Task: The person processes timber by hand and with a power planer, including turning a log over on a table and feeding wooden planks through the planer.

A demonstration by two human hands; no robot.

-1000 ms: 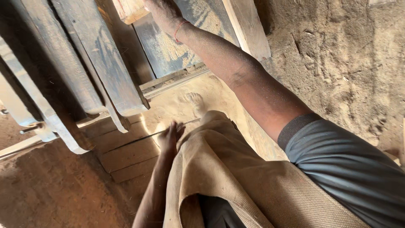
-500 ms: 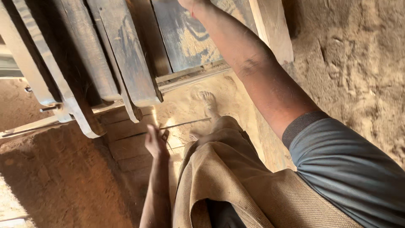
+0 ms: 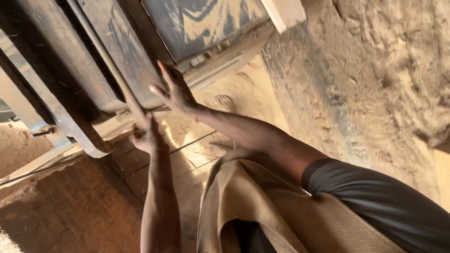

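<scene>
Sawdust covers nearly everything I can see from the head camera: the packed floor [image 3: 61,215], the rough wall [image 3: 384,79] on the right, and the pale brick paving [image 3: 187,154] under the arms. Dark weathered planks [image 3: 117,56] lean in a stack across the top, and a lighter timber [image 3: 283,11] runs off the upper edge.

My left hand [image 3: 146,136] is curled around the lower end of a thin dark rod [image 3: 105,61] that slants up along the plank faces; the fingers look closed on it, though shadow hides the fingertips, so I judge the grip rather than see it fully. Holding it low looks like a way to steady the rod against the wood.

My right hand [image 3: 176,91] is spread wide, fingers splayed, palm laid flat on the edge of the nearest plank just beside the rod, as if bracing the board.

A coarse burlap apron [image 3: 262,211] hangs below, and a grey sleeve [image 3: 375,201] covers the right upper arm.
</scene>
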